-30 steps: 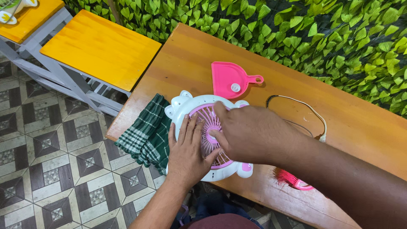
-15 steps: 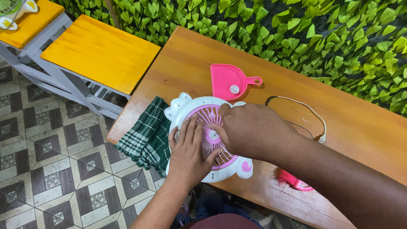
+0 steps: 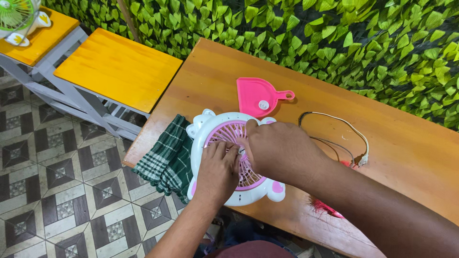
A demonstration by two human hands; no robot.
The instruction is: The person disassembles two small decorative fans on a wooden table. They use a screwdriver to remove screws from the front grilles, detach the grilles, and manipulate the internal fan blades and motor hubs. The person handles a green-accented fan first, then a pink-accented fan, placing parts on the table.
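A small white fan with a pink grille lies flat on the wooden table. My left hand rests palm down on the grille's near side, pressing it. My right hand covers the fan's right half, its fingertips pinched at the grille's centre next to my left fingers. What the fingertips hold is too small to tell. A pink dustpan lies just beyond the fan.
A green checked cloth hangs over the table's left edge beside the fan. A white cable loops to the right. A pink brush peeks out under my right forearm. Yellow-topped stools stand at the left, one bearing a green fan.
Both hands stay on the fan. My right fingertips have drawn closer to the grille's centre, and the view has shifted slightly.
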